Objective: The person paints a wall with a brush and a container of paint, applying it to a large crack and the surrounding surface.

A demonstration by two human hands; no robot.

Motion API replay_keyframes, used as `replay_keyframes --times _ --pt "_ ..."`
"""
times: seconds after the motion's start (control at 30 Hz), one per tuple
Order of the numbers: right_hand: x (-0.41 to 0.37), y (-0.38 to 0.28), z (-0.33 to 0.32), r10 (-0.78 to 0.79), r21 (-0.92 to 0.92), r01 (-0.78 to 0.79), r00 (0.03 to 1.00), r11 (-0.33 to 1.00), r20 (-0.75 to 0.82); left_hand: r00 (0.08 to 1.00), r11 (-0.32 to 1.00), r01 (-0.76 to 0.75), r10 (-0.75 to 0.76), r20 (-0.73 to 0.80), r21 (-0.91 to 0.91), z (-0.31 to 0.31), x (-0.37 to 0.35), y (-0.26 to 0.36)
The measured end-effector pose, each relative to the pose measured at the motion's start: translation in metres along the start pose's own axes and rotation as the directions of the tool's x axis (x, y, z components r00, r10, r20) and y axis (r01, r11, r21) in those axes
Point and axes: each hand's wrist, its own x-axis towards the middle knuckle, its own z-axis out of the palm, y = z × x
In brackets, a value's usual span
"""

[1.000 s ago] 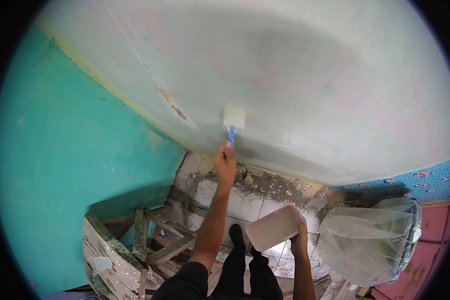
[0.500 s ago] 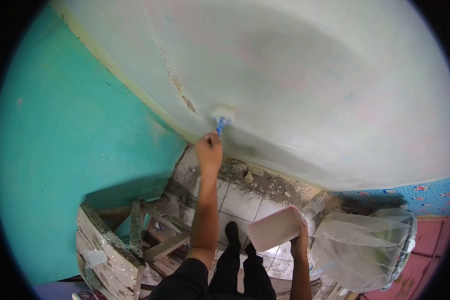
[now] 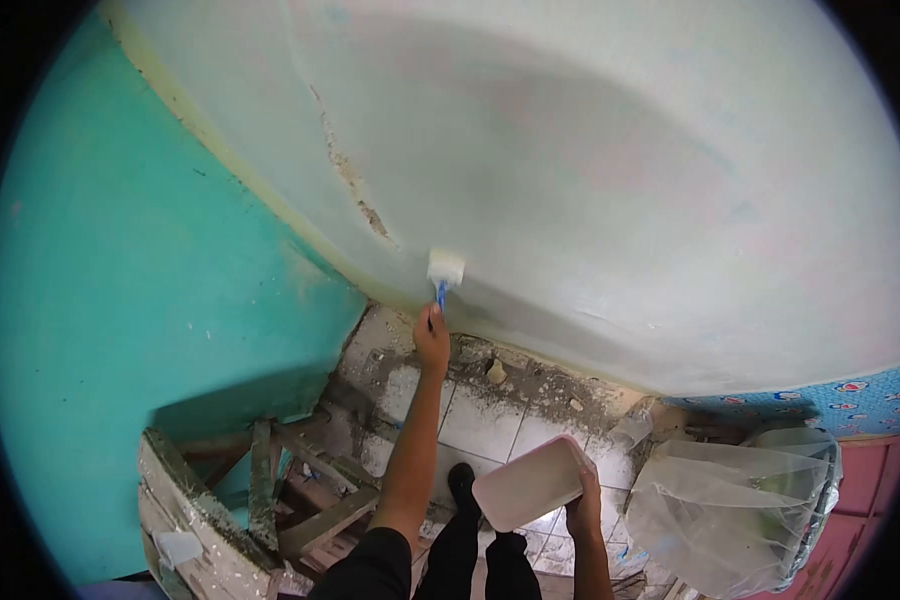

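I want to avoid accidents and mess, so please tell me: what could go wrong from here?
The pink-rimmed container is held at one side by the right hand above the tiled floor; it might tip and spill anything inside. The brush in the left hand is near the crumbly crack in the wall, so its bristles might loosen flakes. Debris lies along the wall's base, so a step forward could slip.

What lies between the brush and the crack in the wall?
Only a short, bare stretch of the pale wall lies between the brush and the crack's lower end, seen in the head view.
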Motion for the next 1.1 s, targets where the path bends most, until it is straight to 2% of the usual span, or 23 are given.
replay_keyframes --times 0.13,0.17,0.27,0.37,0.47,0.5,0.57,0.67,0.77,0.83,0.87,0.97,1.0,1.1 --pt "-0.001 0.005 -0.001 0.008 -0.02 -0.008 0.999 1.0 -0.039 0.96 0.919 0.239 -0.272 0.065 0.314 0.012 -0.051 -0.08" --pt "-0.002 0.005 -0.001 0.001 -0.017 -0.002 0.999 1.0 -0.048 0.937 0.878 0.295 -0.342 0.063 0.378 0.013 -0.059 -0.095" --pt "0.001 0.009 -0.008 0.0 -0.013 -0.001 0.995 1.0 -0.097 0.873 0.694 0.342 -0.484 0.059 0.634 0.021 -0.069 -0.151" --pt "-0.004 0.008 -0.012 0.0 0.008 0.001 0.991 1.0 -0.137 0.809 0.67 0.412 -0.58 0.089 0.617 0.023 -0.034 -0.115" --pt "-0.004 0.008 -0.011 -0.001 0.023 0.005 0.987 1.0 -0.161 0.883 0.751 0.352 -0.464 0.067 0.558 0.02 -0.004 -0.099" --pt "-0.003 0.007 -0.01 -0.001 0.025 0.006 0.986 1.0 -0.165 0.9 0.772 0.314 -0.428 0.087 0.553 0.012 0.005 -0.074" --pt "-0.005 0.001 -0.003 -0.001 0.029 0.006 0.984 1.0 -0.178 0.93 0.811 0.232 -0.348 0.123 0.537 -0.014 0.027 0.016" --pt "-0.006 -0.006 0.007 -0.013 0.036 0.02 0.985 0.999 -0.17 0.964 0.9 0.147 -0.223 0.144 0.409 -0.05 0.049 0.102" --pt "-0.008 -0.015 0.02 -0.04 0.019 0.044 0.989 0.999 -0.143 0.972 0.97 0.216 -0.225 0.065 0.113 -0.072 0.06 0.183" --pt "-0.007 -0.016 0.025 -0.05 -0.019 0.048 0.99 0.999 -0.133 0.986 0.984 0.169 -0.169 0.014 -0.051 -0.081 0.064 0.221" --pt "-0.006 -0.017 0.028 -0.056 -0.026 0.054 0.992 0.998 -0.117 0.99 0.982 0.139 -0.143 -0.017 -0.131 -0.082 0.065 0.228" --pt "-0.006 -0.016 0.036 -0.058 -0.027 0.056 0.996 0.998 -0.073 0.996 0.982 0.008 -0.025 -0.091 -0.187 -0.069 0.066 0.218" --pt "-0.008 -0.016 0.041 -0.052 -0.013 0.051 0.997 0.999 -0.059 0.998 0.989 -0.004 -0.006 -0.063 -0.149 -0.065 0.064 0.198" --pt "-0.002 -0.002 0.039 -0.05 -0.004 0.049 0.997 0.999 -0.053 1.0 1.0 -0.021 0.021 0.013 -0.015 -0.039 0.038 0.089"
